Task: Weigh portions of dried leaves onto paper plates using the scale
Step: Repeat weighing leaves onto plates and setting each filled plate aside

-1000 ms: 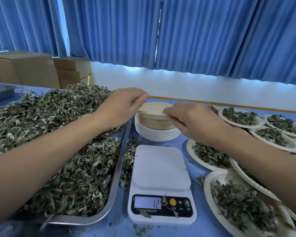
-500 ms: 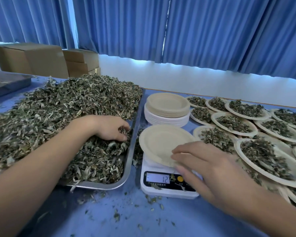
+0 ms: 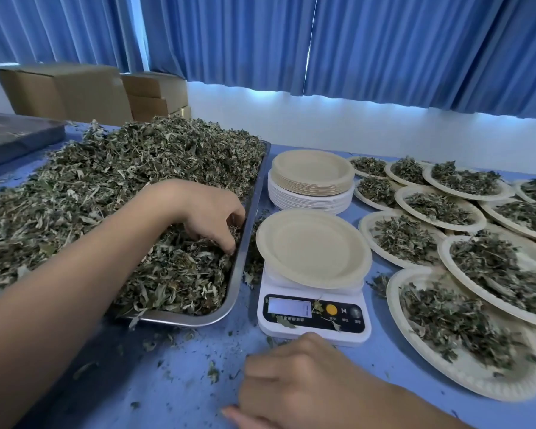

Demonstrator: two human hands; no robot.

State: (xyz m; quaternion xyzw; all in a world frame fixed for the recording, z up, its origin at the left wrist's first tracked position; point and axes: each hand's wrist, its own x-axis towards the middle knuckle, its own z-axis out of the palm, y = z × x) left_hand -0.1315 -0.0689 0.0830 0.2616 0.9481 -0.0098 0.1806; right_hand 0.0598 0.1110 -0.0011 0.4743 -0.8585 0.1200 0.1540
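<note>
A white digital scale (image 3: pixel 313 323) stands on the blue table with an empty beige paper plate (image 3: pixel 313 247) on its platform. To its left a metal tray (image 3: pixel 245 243) holds a big heap of dried leaves (image 3: pixel 112 187). My left hand (image 3: pixel 211 212) digs into the heap near the tray's right rim, fingers curled round a clump of leaves. My right hand (image 3: pixel 294 382) rests on the table in front of the scale, fingers loosely curled, holding nothing. A stack of unused paper plates (image 3: pixel 311 178) stands behind the scale.
Several filled plates of leaves (image 3: pixel 464 320) overlap across the right side of the table. Cardboard boxes (image 3: pixel 75 88) and a grey tray (image 3: pixel 10 134) sit at the back left. Leaf crumbs litter the blue tabletop (image 3: pixel 167 366). Blue curtains hang behind.
Both hands lifted a plate from the stack; the right set it on the scale and then drew back to the table. The left hand went into the leaf heap and curled into it.
</note>
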